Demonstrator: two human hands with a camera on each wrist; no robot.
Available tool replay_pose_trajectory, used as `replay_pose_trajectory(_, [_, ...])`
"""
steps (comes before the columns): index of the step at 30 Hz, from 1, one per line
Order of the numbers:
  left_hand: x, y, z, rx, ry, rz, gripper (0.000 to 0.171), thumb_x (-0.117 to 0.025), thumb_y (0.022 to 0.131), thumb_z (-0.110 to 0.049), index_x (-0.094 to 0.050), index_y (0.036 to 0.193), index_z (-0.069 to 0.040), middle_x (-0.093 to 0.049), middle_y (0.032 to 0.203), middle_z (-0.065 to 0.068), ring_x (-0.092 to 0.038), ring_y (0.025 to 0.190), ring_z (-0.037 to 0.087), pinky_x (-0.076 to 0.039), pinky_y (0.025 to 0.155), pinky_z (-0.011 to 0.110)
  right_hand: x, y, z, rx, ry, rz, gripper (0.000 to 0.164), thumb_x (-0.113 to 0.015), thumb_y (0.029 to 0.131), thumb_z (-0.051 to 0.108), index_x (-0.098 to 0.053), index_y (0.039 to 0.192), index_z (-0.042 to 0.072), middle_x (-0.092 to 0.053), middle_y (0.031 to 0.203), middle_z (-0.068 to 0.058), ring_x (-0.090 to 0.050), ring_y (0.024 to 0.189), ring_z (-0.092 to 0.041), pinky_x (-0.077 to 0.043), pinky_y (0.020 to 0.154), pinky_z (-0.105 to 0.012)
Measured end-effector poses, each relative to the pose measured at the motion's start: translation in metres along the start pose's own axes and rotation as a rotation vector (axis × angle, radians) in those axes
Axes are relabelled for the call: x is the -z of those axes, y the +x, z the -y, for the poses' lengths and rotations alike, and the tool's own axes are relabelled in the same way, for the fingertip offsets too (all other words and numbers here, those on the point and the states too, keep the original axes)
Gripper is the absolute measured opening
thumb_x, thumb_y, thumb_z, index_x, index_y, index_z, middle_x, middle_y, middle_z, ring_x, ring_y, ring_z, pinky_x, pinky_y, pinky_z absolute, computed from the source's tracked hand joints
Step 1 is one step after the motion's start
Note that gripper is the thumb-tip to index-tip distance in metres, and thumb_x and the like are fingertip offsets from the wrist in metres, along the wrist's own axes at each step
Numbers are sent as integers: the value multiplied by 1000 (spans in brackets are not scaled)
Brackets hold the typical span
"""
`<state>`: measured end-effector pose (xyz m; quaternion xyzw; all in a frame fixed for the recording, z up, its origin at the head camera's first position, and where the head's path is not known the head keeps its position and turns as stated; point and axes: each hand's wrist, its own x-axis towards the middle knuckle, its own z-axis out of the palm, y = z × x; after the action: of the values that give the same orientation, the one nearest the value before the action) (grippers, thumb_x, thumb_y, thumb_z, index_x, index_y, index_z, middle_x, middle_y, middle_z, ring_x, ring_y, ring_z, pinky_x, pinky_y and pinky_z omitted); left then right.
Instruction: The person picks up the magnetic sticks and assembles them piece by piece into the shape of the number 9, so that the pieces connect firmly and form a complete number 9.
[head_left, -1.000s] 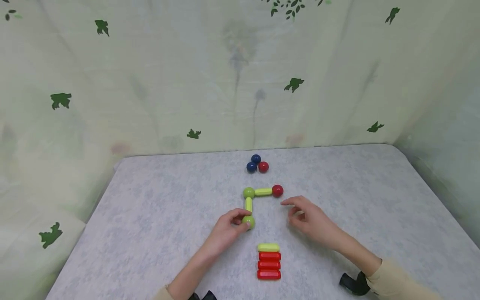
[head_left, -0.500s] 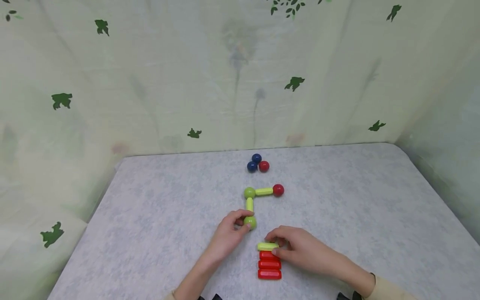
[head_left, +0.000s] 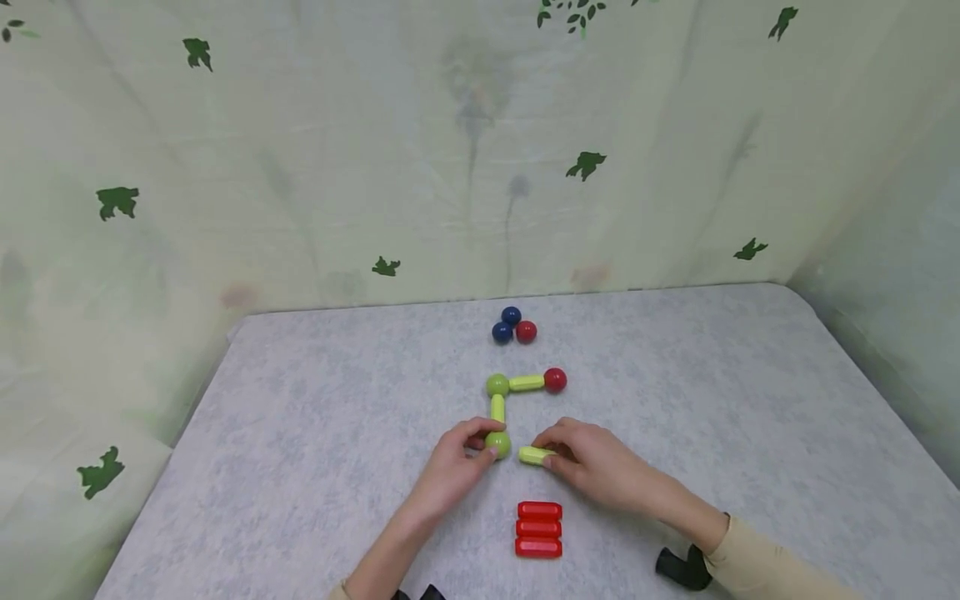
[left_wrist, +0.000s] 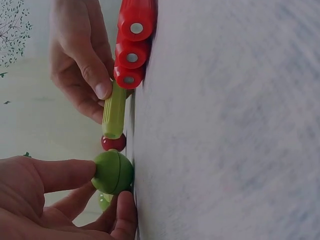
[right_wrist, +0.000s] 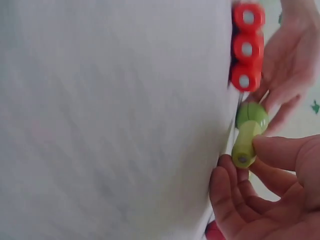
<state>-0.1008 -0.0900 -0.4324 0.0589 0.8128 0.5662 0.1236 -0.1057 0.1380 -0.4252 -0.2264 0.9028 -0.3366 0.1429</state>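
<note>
My left hand (head_left: 453,462) pinches a green ball (head_left: 498,445) between thumb and fingers at the near end of an L-shaped chain. From that ball a yellow-green rod (head_left: 498,407) runs back to a second green ball (head_left: 497,384). Another yellow-green rod (head_left: 527,382) leads right from there to a red ball (head_left: 555,380). Just right of the held ball, my right hand (head_left: 600,462) grips a loose yellow-green rod (head_left: 533,455), its left end pointing at the ball with a small gap between. In the left wrist view this rod (left_wrist: 114,112) is tilted.
Three red rods (head_left: 538,529) with metal discs in their ends lie side by side nearer the person. Two blue balls (head_left: 502,332) and a loose red ball (head_left: 527,332) sit together toward the table's back. A printed curtain (head_left: 315,167) hangs behind the grey table (head_left: 300,417).
My right hand moved down to the row of rods, took the yellow-green rod and carried it up beside the near green ball. My left hand has stayed on that ball.
</note>
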Motion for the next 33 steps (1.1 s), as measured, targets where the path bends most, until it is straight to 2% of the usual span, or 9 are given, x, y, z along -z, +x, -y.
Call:
replay_pose_trajectory(4, [2,1,0,15,-11,4,30,-64,90,-3,-67,120,-8,-60,106,6,-53,94,21,-46,76,34,1,12,-2,27,1,-10,23,-69,92,11,-70,114,17,-58,93,12,-53,82,-10,-49,73,-29])
replay_pose_trajectory(9, [2,2,-1,33,-22,9,30,-64,91,-3,-67,120,-8,-60,105,6,-52,93,22,-47,75,34,-1,16,-4,33,46,-19,23,-69,92,12,-69,114,20,-58,94,12,-54,84,-12,-49,74,-29])
replay_pose_trajectory(15, [2,2,0,33,-29,9,30,-64,90,-1,-67,119,-7,-60,103,7,-52,92,22,-47,74,33,-1,11,-8,46,72,-65,27,-68,91,6,-69,117,15,-60,99,10,-55,88,-10,-51,79,-29])
replay_pose_trajectory(21, [1,3,-1,31,-16,9,29,-64,89,-1,-67,118,-7,-60,103,7,-52,92,22,-47,75,33,5,-3,-5,48,80,-101,28,-66,91,1,-68,116,12,-61,102,6,-56,90,-10,-52,82,-29])
replay_pose_trajectory(24, [2,2,-1,34,-18,9,29,-64,90,-1,-67,118,-7,-60,103,7,-52,92,22,-47,74,33,6,-13,-1,51,114,-55,27,-66,91,2,-67,116,13,-62,104,5,-56,90,-10,-52,80,-28])
replay_pose_trajectory(29, [2,1,0,39,-17,8,29,-64,90,-2,-67,119,-8,-59,103,7,-52,92,22,-47,74,32,0,-29,5,102,177,76,23,-66,94,11,-67,116,16,-62,104,9,-56,88,-6,-50,76,-26])
replay_pose_trajectory(33, [2,1,-1,38,-7,9,29,-64,90,-1,-67,118,-7,-60,103,7,-52,92,22,-47,75,32,-7,-31,8,102,138,140,24,-68,93,18,-67,117,20,-60,102,16,-55,88,-3,-49,78,-25])
